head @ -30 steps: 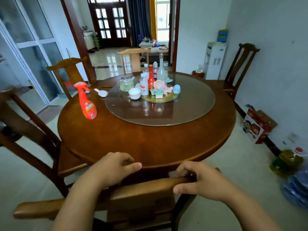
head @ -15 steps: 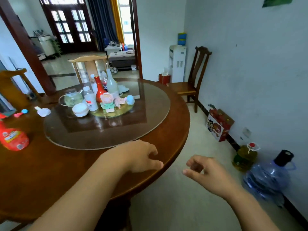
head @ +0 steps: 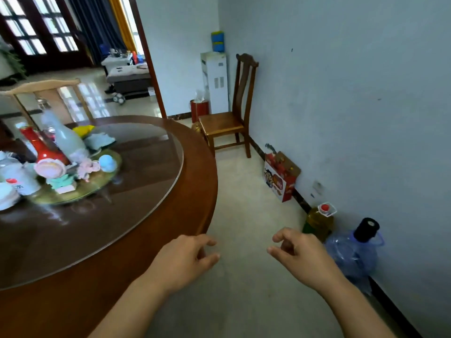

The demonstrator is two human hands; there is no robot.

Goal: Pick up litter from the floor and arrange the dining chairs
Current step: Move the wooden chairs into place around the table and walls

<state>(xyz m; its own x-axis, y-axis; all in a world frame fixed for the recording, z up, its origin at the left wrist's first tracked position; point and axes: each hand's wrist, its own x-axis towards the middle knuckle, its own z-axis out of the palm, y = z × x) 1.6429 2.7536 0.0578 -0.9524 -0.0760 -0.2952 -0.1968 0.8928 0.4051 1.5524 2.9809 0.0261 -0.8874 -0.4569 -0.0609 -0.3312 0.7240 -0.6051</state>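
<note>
The round tabletop (head: 151, 242) keeps its bottles clustered mid-turntable. Past its edge, both hands hang out front, loosely curled and holding nothing: left hand (head: 185, 259), then right hand (head: 299, 256). The stray dining chair (head: 229, 118) stands against the wall, well apart, likely next.

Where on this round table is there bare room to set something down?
The table's near wooden edge and the glass turntable's right half, between the tray and the rim, are bare. The tray is crowded with bottles and trinkets. Both hands hold nothing.
</note>
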